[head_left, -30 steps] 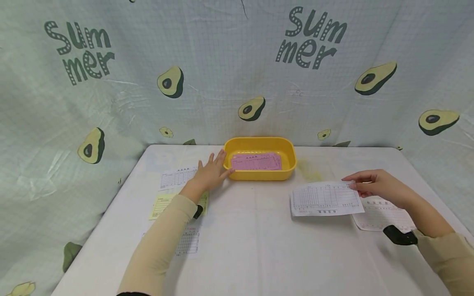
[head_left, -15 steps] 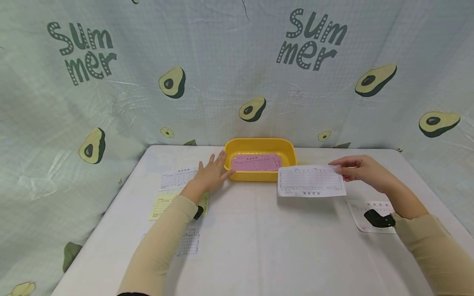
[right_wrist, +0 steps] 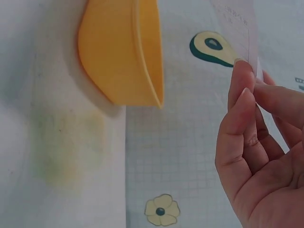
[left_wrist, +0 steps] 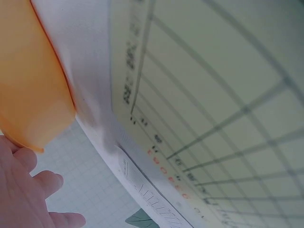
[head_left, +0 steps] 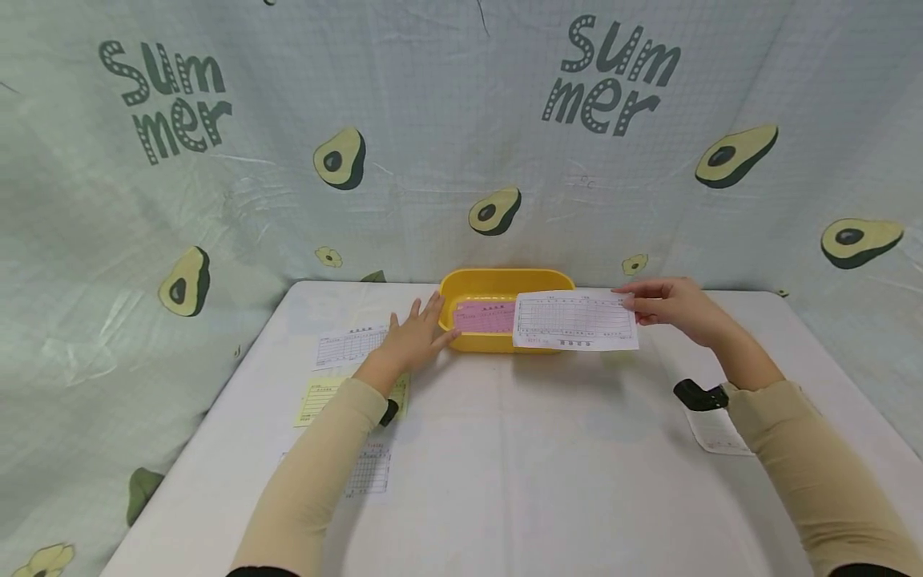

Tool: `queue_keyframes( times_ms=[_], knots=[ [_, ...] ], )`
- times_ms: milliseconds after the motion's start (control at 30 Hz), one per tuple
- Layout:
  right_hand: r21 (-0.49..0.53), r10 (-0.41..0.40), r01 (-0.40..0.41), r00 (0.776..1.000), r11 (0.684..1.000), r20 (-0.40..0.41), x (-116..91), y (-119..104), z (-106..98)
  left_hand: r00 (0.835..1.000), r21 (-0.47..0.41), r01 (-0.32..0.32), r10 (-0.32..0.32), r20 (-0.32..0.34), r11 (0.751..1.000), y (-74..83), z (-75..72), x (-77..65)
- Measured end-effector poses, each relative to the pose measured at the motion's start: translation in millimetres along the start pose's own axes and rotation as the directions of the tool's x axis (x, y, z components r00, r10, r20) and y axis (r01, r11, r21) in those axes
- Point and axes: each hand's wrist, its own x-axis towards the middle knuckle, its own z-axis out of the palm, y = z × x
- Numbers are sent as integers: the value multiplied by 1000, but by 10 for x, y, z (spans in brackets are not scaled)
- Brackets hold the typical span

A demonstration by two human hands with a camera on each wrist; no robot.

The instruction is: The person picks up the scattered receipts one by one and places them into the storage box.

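Note:
My right hand point(head_left: 678, 308) pinches the right edge of a white printed form point(head_left: 574, 320), between thumb and fingers. In the head view this form overlaps the right part of a yellow plastic basket point(head_left: 461, 343) at the back of the table. Pink slips point(head_left: 483, 317) lie inside the basket, partly hidden behind the form. My left hand point(head_left: 408, 343) rests at the basket's left rim with its fingers spread. The right wrist view shows my fingertips point(right_wrist: 243, 76) on the sheet's edge, above the level of the basket.
Left of the basket lie a white form point(head_left: 349, 349), a yellow slip point(head_left: 317, 398) and another white form point(head_left: 369, 471), partly under my left arm. Another white slip point(head_left: 717, 431) lies under my right forearm. A patterned sheet point(head_left: 404, 232) hangs behind the table.
My right hand has carried the white form leftward and away from me, from over the slip on the right to over the basket's right side. My left hand has stayed at the rim.

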Motion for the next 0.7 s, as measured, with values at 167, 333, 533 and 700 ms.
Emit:
queue_keyframes(
  times_ms=[167,333,533,700],
  knots=[
    [75,5,-7,1000,997,18,139,-7,118,1000,2,0,0,-2,1000,16,-2,-8],
    [105,5,-9,999,994,36,294,8,215,1000,-8,5,-5,-1,1000,28,2,-6],
    [107,18,-21,999,994,29,486,5,298,1000,-12,15,-15,1,1000,27,16,7],
    [101,40,-41,999,994,15,665,-34,365,1000,-10,16,-16,-8,1000,30,8,23]
  ],
)
